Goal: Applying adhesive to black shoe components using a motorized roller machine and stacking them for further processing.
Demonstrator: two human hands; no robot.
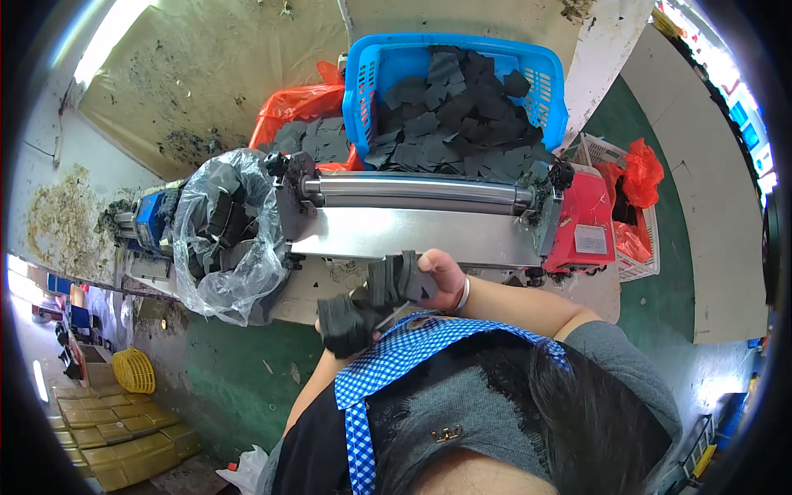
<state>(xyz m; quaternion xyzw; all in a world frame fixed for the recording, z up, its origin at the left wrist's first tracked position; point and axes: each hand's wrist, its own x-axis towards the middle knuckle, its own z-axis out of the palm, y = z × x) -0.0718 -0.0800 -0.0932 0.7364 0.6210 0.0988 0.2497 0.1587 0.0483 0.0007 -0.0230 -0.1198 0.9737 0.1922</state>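
A small stack of dark flat pieces is held in the right hand, with the fingers closed around it. The stack is gripped just in front of the shiny metal plate of the machine, close to the near edge of the worktop. A silver bangle is worn on the right wrist.

The left hand is seen just below and to the left of the right hand, almost touching it. It is covered by a dark glove and is curled shut around more dark pieces. How many pieces are held there cannot be told.

Behind the metal plate, a long silver roller is laid across the machine. A red box part is fixed at the right end of the machine.

At the far edge of the worktop, a blue basket is filled with many more dark pieces. A red plastic bag with dark pieces is placed to the left of the basket. A clear plastic bag with dark pieces inside is set at the left end of the machine, well to the left of both hands.

A blue checked strap is seen below the hands, across the person's chest. A yellow basket is seen on the floor, far down on the left.
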